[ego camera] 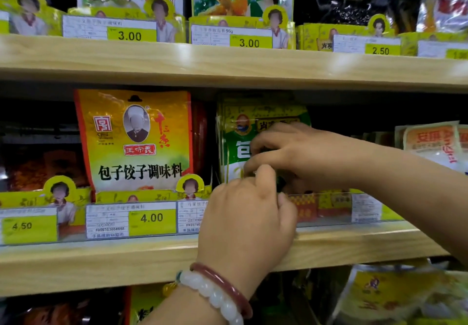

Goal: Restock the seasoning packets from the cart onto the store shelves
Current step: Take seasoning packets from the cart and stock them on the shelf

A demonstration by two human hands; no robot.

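Middle wooden shelf point(126, 256), light grain, clear plastic price rail along its front edge; taking this shelf as my landmark

My two hands are at the green-and-yellow glossy seasoning packets point(234, 132), a stack standing upright on the shelf, just right of the big orange-yellow foil packet with black lettering point(136, 142). The stack sits behind the rail, leaning slightly back, several packet edges showing on its left side

Right hand point(298, 152) reaches in from the right, above the shelf edge, fingers curled and pinched against the face of the front green packet. Left hand point(248, 215) comes up from below the shelf edge, thumb and fingertips closed on the lower part of the same packet, just above the rail. White bead bracelet point(215, 296) and a red bangle beside it on the left wrist. Both hands grasping, neither slack; exactly what lies between the fingertips is hidden by the hands

Cart not in view

Step, as I judge it: seating or straightening a packet in the green stack, so mid-placement, not fetching

Next move, my guess: push the packet's bottom edge down behind the rail until it stands flush with the rest, then let go with both hands without tipping the stack forward. The yellow 4.00 price label point(152, 218) on the rail to the left belongs to the orange packet, so no shifting sideways
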